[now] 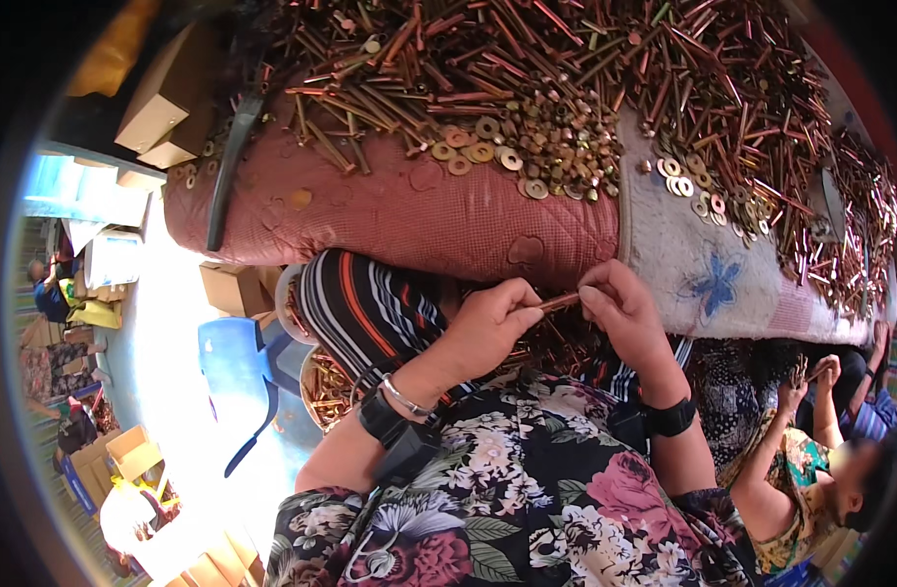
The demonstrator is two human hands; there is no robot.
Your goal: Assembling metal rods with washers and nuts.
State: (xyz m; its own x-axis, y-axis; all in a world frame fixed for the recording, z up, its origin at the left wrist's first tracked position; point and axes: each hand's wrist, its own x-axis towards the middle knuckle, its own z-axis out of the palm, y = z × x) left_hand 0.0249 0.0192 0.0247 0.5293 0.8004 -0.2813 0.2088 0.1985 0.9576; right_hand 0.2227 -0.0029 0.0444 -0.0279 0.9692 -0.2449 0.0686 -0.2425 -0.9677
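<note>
Between my two hands, just off the padded edge of the table, a copper-coloured bolt [560, 302] lies nearly level. My left hand [495, 328] pinches one end between thumb and fingers. At the other end, my right hand [620, 303] has its fingertips closed round the tip; whether a nut or washer sits there is hidden by the fingers. Beyond my hands are a heap of small brass-coloured nuts [564, 137], several flat washers [481, 152] and a large pile of long bolts [448, 54].
A red quilted cover [370, 210] and a grey cloth with a blue flower [678, 284] drape the table. A dark flat bar [235, 166] lies at left. A bucket of bolts [326, 386] stands by my knee, near a blue plastic chair [235, 367]. Another person [801, 460] works at right.
</note>
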